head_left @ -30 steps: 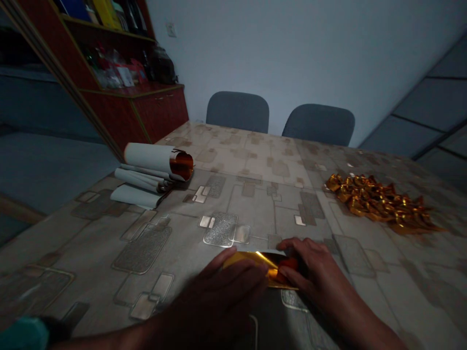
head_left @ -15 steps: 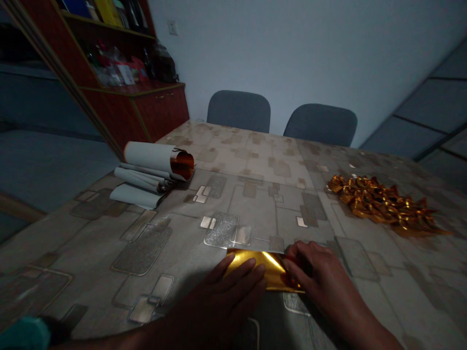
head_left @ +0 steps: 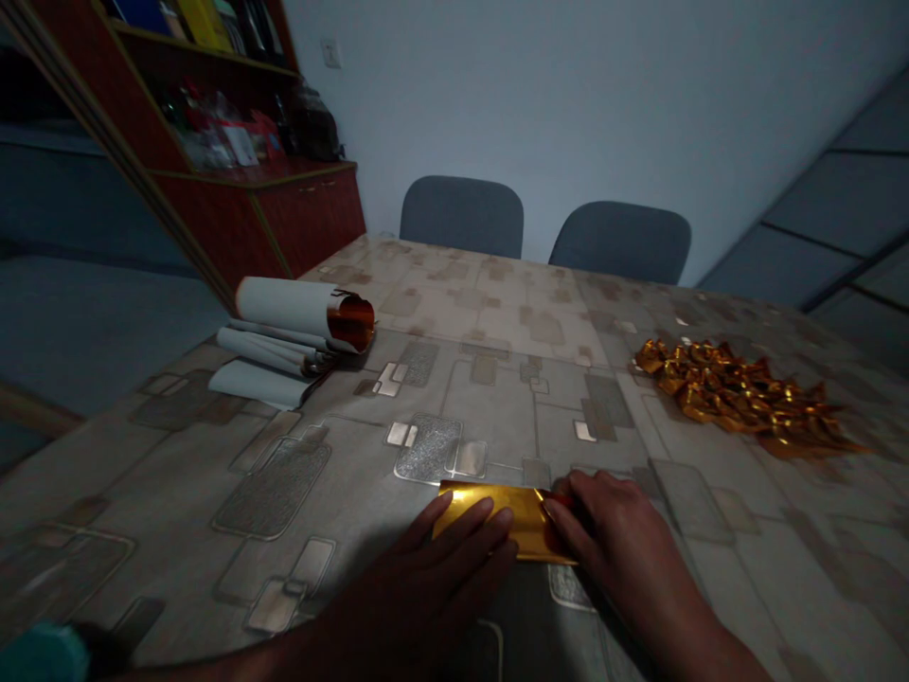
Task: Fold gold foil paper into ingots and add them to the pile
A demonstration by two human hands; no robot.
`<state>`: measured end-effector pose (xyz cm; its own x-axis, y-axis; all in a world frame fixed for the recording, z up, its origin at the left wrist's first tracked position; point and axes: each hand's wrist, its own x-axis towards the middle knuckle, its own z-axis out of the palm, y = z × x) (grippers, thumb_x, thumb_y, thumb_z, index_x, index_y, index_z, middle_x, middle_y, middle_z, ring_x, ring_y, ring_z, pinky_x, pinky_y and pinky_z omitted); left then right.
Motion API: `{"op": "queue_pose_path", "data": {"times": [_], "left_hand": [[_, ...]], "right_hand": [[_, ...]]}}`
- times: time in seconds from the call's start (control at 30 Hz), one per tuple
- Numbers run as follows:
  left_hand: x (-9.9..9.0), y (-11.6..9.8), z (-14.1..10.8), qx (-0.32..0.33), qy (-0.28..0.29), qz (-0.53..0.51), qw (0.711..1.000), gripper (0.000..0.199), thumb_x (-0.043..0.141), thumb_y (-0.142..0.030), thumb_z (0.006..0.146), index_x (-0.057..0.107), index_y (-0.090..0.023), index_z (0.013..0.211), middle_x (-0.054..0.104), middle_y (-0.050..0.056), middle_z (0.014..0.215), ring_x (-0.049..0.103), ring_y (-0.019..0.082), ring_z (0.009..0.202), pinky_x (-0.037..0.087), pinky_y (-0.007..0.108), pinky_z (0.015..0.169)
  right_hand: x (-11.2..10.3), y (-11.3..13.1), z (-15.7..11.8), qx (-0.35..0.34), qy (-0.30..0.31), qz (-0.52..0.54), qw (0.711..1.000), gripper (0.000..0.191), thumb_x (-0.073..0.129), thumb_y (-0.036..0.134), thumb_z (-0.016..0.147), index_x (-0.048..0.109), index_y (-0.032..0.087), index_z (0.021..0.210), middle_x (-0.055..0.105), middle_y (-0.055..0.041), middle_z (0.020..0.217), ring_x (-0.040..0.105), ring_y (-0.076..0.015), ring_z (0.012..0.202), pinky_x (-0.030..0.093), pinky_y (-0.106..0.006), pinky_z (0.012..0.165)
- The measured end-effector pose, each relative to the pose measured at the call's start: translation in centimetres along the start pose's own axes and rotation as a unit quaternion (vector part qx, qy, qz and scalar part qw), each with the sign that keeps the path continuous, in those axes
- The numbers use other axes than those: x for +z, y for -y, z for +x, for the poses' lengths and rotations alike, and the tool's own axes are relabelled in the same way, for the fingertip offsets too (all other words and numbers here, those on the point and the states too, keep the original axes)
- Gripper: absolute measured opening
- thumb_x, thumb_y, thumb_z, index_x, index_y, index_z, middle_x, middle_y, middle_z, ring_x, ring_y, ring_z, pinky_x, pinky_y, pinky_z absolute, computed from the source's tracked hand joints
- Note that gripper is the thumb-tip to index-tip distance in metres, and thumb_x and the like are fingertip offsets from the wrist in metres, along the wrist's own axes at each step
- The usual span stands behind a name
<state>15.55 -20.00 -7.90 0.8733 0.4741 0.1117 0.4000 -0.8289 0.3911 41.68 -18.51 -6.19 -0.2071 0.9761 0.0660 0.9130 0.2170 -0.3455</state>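
Note:
A folded strip of shiny gold foil paper lies on the patterned tablecloth close in front of me. My left hand rests flat over its left part, fingers stretched out and slightly apart. At the strip's right end, my right hand is closed, with thumb and fingers pinching the paper's edge. Part of that end is hidden under the fingers. Off to the right sits a cluster of folded gold foil pieces. A loose roll of foil paper, pale outside and coppery inside, lies on the left with folded sheets before it.
The table fills most of the view. Two grey chairs stand at its far side against the wall. A red-brown cabinet with bags and bottles is at the back left.
My right hand has moved slightly left with the foil's right end, where the fold now shows a sharper line. My left hand stays flat on the strip.

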Motion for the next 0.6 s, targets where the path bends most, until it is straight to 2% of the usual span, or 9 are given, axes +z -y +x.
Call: {"op": "queue_pose_path", "data": {"times": [0.17,0.27,0.47,0.6], "left_hand": [[0.1,0.0,0.1,-0.006,-0.006,0.001,1.0,0.101,0.07,-0.044,0.088,0.003,-0.021,0.161,0.032,0.015,0.162,0.032,0.032,0.149,0.03,0.053,0.12],[0.5,0.2,0.2,0.007,-0.019,0.008,1.0,0.103,0.07,-0.043,0.088,0.001,-0.018,0.161,0.031,0.017,0.162,0.029,0.035,0.149,0.029,0.056,0.12],[1.6,0.5,0.2,-0.006,0.026,0.004,1.0,0.108,0.073,-0.044,0.085,-0.001,-0.02,0.16,0.025,0.017,0.164,0.021,0.039,0.151,0.026,0.06,0.12],[2.6,0.9,0.0,-0.009,0.019,-0.002,1.0,0.111,0.072,-0.046,0.084,-0.003,-0.021,0.16,0.021,0.018,0.165,0.016,0.04,0.152,0.021,0.062,0.121]], "right_hand": [[0.0,0.0,0.1,-0.003,0.006,-0.02,1.0,0.022,0.056,0.027,0.096,0.06,0.022,0.075,0.066,-0.006,0.074,0.062,-0.0255,0.07,0.042,-0.036,0.068],[0.1,-0.1,0.1,-0.006,0.005,-0.032,0.999,0.02,0.059,0.027,0.095,0.061,0.021,0.075,0.066,-0.0062,0.073,0.062,-0.0257,0.07,0.043,-0.036,0.068],[0.1,0.3,0.2,-0.025,-0.03,-0.075,0.996,0.016,0.064,0.024,0.091,0.062,0.021,0.075,0.065,-0.0043,0.067,0.062,-0.0246,0.064,0.041,-0.033,0.062],[0.2,0.5,0.1,-0.021,-0.041,-0.105,0.993,0.015,0.066,0.023,0.089,0.062,0.021,0.075,0.065,-0.0042,0.068,0.062,-0.0249,0.063,0.042,-0.033,0.062]]}}
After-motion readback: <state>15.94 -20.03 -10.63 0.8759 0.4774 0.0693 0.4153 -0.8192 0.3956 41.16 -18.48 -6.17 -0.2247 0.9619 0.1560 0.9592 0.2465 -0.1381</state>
